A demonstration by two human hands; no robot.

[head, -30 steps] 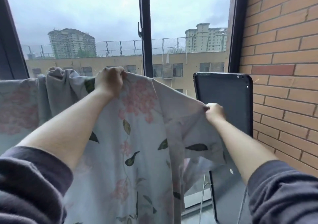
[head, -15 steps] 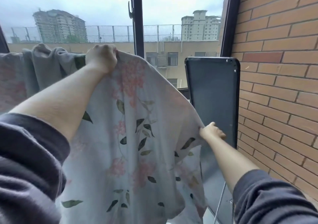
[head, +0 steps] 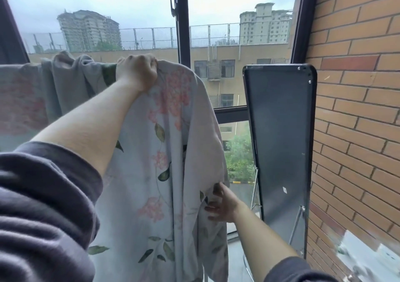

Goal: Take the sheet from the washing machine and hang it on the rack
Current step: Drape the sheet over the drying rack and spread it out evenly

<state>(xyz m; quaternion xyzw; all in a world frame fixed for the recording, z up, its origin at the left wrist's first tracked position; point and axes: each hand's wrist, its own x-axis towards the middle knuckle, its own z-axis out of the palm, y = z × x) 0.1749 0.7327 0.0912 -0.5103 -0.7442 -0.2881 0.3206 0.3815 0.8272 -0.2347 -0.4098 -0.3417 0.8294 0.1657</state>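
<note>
A pale sheet (head: pixel 151 173) with pink flowers and green leaves hangs in front of the window, draped over a rail that the cloth hides. Its left part (head: pixel 65 82) is bunched in folds along the top. My left hand (head: pixel 137 71) is raised and shut on the sheet's top edge. My right hand (head: pixel 223 206) is low at the sheet's right hanging edge, fingers curled around the cloth. The washing machine is out of view.
A tall dark panel (head: pixel 281 143) on thin metal legs stands upright to the right of the sheet, close to the brick wall (head: pixel 357 108). Dark window frames (head: pixel 180 32) run behind the sheet. A blurred pale object (head: pixel 363 258) sits at the lower right.
My right hand has gone down along the sheet's right edge, from chest height to low. The stretched corner has dropped and the sheet now hangs straight. My left hand stays on the top edge.
</note>
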